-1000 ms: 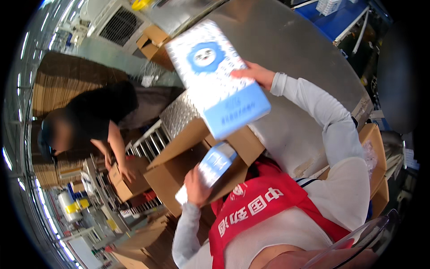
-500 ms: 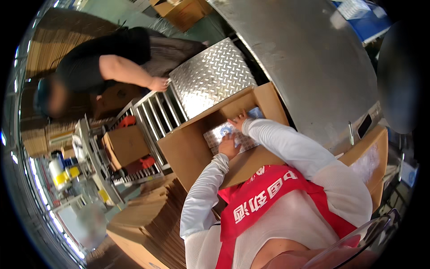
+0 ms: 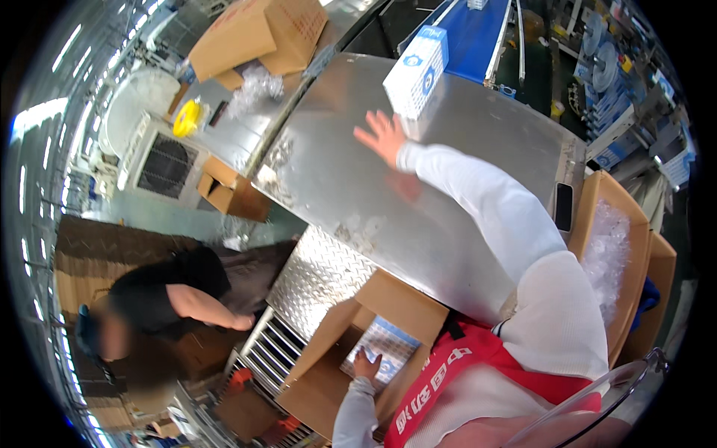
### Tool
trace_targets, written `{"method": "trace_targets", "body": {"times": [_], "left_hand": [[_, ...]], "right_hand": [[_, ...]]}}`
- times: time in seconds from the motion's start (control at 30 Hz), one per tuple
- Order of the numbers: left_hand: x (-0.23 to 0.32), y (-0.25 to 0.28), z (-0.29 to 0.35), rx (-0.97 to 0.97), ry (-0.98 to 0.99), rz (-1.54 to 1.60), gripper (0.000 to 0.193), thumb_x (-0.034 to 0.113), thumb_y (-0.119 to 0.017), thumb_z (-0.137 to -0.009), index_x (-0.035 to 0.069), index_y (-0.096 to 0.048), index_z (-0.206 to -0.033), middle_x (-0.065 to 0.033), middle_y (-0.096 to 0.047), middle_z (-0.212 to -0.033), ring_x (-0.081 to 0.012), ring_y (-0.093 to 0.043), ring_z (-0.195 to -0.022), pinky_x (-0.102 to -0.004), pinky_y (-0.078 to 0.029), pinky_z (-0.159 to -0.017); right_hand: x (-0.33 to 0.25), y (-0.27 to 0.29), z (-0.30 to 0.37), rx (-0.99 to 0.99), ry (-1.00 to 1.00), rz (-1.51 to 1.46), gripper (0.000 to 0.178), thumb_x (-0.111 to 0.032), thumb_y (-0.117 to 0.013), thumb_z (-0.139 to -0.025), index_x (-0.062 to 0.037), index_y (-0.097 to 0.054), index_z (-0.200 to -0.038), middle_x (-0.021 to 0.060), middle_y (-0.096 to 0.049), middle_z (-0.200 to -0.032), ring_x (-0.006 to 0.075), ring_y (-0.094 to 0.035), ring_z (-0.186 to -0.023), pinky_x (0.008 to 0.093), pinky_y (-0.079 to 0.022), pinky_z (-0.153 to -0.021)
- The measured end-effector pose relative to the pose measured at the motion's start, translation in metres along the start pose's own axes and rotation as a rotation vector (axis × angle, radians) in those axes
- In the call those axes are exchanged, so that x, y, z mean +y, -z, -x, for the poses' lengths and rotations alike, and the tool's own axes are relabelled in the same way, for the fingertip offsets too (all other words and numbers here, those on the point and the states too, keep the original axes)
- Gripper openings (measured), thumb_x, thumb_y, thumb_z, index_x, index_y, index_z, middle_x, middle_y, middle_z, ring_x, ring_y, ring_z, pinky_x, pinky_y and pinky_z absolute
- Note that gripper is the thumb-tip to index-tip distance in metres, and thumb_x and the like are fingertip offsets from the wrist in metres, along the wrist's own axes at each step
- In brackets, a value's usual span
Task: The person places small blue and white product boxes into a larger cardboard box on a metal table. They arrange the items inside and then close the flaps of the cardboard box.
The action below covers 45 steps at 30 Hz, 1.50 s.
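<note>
While my left hand [image 3: 366,366] lies spread on the patterned box [image 3: 396,343] inside the carton [image 3: 407,299], flat pressure should steady it. My empty right hand [image 3: 385,138], fingers apart, hovers over the metal tabletop [image 3: 418,239]; the tall box [image 3: 416,75] by its far edge, near the blue conveyor [image 3: 474,45], should suit a wide grip. A co-worker [image 3: 168,287] is left of the carton.

white characters [image 3: 439,379] mark the red apron [image 3: 485,347], red print [image 3: 305,22] the far carton [image 3: 250,41].

White box [image 3: 416,72] with blue patterns
</note>
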<state>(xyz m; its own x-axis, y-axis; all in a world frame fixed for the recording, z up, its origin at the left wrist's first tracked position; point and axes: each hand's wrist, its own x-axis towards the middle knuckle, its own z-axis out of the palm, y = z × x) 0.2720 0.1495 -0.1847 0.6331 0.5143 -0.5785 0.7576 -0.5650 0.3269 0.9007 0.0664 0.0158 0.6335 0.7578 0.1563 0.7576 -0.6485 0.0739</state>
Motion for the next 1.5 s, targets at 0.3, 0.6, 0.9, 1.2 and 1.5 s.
{"method": "trace_targets", "body": {"times": [0.3,0.6,0.9,1.2,1.5], "left_hand": [[0.249,0.176,-0.012,0.332,-0.543,0.232,0.021,0.009,-0.061,-0.089,-0.002,-0.062,-0.107,-0.0158,-0.065,-0.098,-0.0291,-0.062,-0.088,-0.0381,-0.05,-0.079],[0.433,0.181,-0.082,0.288,-0.458,-0.145,0.102,0.033,-0.075,-0.076,0.005,-0.013,-0.152,-0.0314,-0.035,-0.123,-0.0435,-0.042,-0.111,-0.0452,-0.036,-0.097],[0.44,0.171,-0.07,0.308,-0.677,-0.168,0.1,0.021,-0.08,-0.067,0.019,-0.026,-0.151,-0.0179,-0.044,-0.114,-0.0379,-0.049,-0.103,-0.0446,-0.041,-0.09],[0.268,0.207,0.03,0.587,-1.098,0.142,0.106,0.011,-0.081,-0.062,0.004,-0.021,-0.148,-0.0288,-0.032,-0.135,-0.0443,-0.04,-0.121,-0.0513,-0.036,-0.098],[0.024,0.181,0.105,0.487,-0.784,-0.226,0.092,0.012,-0.079,-0.06,0.025,-0.038,-0.141,-0.0324,-0.034,-0.137,-0.0516,-0.043,-0.115,-0.0574,-0.036,-0.094]], "right_hand": [[0.06,-0.054,0.025,0.167,-0.132,-0.262,0.025,-0.024,-0.066,-0.074,-0.0113,-0.071,-0.094,0.0184,-0.049,-0.129,0.041,-0.036,-0.129,0.0665,-0.021,-0.106],[0.103,0.048,0.359,0.465,-0.491,-0.583,0.038,-0.028,-0.064,-0.087,-0.0112,-0.057,-0.121,0.0152,-0.049,-0.135,0.033,-0.043,-0.128,0.0515,-0.032,-0.107],[0.174,0.0,0.643,-0.089,-1.603,-0.361,0.062,-0.046,-0.062,-0.086,-0.0081,-0.049,-0.133,0.0222,-0.042,-0.139,0.0415,-0.046,-0.123,0.0443,-0.039,-0.104],[0.14,-0.029,0.629,-0.377,-1.408,-0.308,0.085,-0.027,-0.076,-0.074,-0.0249,-0.031,-0.146,0.0219,-0.033,-0.144,0.0446,-0.037,-0.129,0.0471,-0.038,-0.106],[0.201,-0.096,0.692,-0.418,-1.455,-0.165,0.073,-0.029,-0.083,-0.068,-0.0175,-0.053,-0.133,0.0193,-0.057,-0.128,0.0335,-0.054,-0.119,0.0417,-0.043,-0.101]]}}
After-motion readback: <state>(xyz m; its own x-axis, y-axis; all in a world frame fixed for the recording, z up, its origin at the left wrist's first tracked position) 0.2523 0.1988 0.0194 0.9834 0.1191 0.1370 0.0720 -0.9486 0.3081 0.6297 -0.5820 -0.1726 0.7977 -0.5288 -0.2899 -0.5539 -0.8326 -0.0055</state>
